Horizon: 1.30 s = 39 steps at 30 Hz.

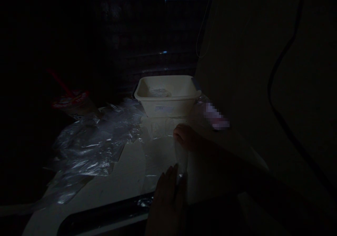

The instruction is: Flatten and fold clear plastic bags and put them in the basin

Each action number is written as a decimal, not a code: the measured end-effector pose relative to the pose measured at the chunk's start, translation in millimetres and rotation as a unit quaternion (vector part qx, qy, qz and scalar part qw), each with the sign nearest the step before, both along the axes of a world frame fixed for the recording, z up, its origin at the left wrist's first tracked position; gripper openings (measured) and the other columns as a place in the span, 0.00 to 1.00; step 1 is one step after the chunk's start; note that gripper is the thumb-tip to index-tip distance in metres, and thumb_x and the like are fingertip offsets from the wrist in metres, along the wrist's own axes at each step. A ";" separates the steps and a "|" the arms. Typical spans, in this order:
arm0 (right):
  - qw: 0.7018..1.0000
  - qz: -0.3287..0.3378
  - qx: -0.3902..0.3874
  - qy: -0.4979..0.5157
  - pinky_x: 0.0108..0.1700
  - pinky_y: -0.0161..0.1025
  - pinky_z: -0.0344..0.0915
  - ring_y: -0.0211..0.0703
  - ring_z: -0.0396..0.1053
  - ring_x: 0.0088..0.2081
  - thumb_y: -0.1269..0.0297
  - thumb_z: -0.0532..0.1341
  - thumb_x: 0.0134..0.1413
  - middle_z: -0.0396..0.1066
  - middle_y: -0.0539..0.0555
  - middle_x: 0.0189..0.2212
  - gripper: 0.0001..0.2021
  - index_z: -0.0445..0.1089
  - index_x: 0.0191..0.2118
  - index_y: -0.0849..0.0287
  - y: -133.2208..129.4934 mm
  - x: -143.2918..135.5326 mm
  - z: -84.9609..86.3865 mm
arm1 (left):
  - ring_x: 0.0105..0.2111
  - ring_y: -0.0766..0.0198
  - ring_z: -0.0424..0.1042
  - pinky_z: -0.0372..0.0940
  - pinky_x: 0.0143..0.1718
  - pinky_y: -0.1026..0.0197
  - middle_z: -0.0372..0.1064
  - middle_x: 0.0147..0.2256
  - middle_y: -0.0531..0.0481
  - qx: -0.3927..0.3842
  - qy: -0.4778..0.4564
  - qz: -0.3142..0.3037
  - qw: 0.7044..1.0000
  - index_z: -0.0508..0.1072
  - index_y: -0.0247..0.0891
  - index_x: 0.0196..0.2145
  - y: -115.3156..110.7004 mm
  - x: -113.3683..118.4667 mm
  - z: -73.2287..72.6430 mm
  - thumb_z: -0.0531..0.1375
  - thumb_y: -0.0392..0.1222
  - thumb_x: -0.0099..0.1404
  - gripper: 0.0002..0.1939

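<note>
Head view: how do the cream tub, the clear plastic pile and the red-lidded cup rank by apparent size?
1. Clear plastic pile, largest
2. Cream tub
3. Red-lidded cup, smallest; its lower edge is lost in the dark.

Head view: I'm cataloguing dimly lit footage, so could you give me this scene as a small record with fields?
lighting: very dim
left hand: left hand, fingers extended over the near part of a clear plastic sheet
right hand: right hand, curled at the sheet's right side; grip unclear
beyond hands: pale tub, crumpled clear plastic inside
left side: loose plastic bags; cup with red lid and straw
near edge: long black object
</note>
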State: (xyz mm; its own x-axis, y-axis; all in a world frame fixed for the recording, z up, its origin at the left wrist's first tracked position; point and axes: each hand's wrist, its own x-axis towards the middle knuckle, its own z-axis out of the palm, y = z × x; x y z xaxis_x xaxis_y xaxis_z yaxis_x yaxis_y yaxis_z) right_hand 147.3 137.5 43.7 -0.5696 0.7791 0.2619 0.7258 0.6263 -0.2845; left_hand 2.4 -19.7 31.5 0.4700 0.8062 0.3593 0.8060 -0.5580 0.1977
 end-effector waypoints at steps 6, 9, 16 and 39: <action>1.000 0.003 0.006 -0.001 0.33 0.34 0.53 0.38 0.59 0.29 0.71 0.50 0.48 0.64 0.52 0.25 0.07 0.64 0.26 0.62 -2.2 -2.0 3.5 | 0.54 0.54 0.46 0.55 0.48 0.48 0.46 0.55 0.41 -0.054 -0.033 -0.041 0.997 0.53 0.36 0.53 -2.1 -7.0 5.7 0.46 0.27 0.55 0.26; 1.000 -0.013 0.014 0.012 0.35 0.35 0.54 0.39 0.60 0.31 0.69 0.51 0.48 0.65 0.53 0.28 0.07 0.65 0.31 0.63 -4.0 4.1 6.4 | 0.54 0.60 0.48 0.59 0.47 0.56 0.44 0.56 0.46 -0.112 -0.083 -0.062 0.988 0.50 0.39 0.54 1.1 -18.3 22.2 0.45 0.32 0.59 0.24; 0.993 -0.105 0.049 0.003 0.39 0.42 0.54 0.46 0.60 0.37 0.56 0.54 0.46 0.65 0.56 0.35 0.16 0.63 0.39 0.61 -29.8 24.5 5.3 | 0.55 0.63 0.43 0.49 0.53 0.54 0.45 0.56 0.48 -0.134 -0.021 -0.119 0.984 0.51 0.37 0.53 61.3 -23.0 56.4 0.42 0.35 0.62 0.21; 0.987 -0.084 0.083 -0.105 0.50 0.55 0.40 0.56 0.40 0.55 0.47 0.48 0.47 0.49 0.65 0.53 0.32 0.50 0.53 0.66 -46.0 19.7 -5.8 | 0.56 0.58 0.39 0.41 0.53 0.48 0.44 0.56 0.41 -0.073 0.142 -0.101 0.982 0.50 0.32 0.54 113.3 -19.2 19.4 0.38 0.46 0.64 0.23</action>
State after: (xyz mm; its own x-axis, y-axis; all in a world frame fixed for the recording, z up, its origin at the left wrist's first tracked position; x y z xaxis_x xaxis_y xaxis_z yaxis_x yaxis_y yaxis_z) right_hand 167.1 91.6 37.9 -0.4910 0.8235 0.2844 0.8557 0.5171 -0.0201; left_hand -16.8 93.6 50.9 0.6898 0.7197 0.0786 0.7163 -0.6942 0.0708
